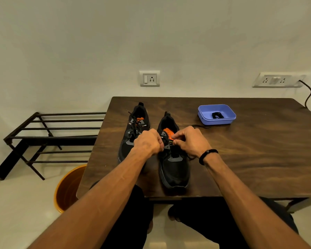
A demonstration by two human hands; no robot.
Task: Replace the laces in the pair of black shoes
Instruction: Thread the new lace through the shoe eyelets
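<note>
Two black shoes with orange insoles stand side by side on the dark wooden table [259, 150], toes toward me. The left shoe [133, 126] carries a black lace through its eyelets. Over the right shoe [174, 166], my left hand [148, 141] grips the left side of the eyelet area with curled fingers. My right hand [190, 141] pinches something small at the shoe's tongue, apparently a lace end. A loose black lace [198, 125] trails on the table behind my right hand. A coiled black lace [217, 115] lies in the purple tray [205, 115].
A black metal shoe rack [48, 137] stands on the floor to the left. An orange bucket [68, 187] sits under the table's left corner. Wall sockets [150, 78] are behind the table, with a cable [308, 94] hanging at the right.
</note>
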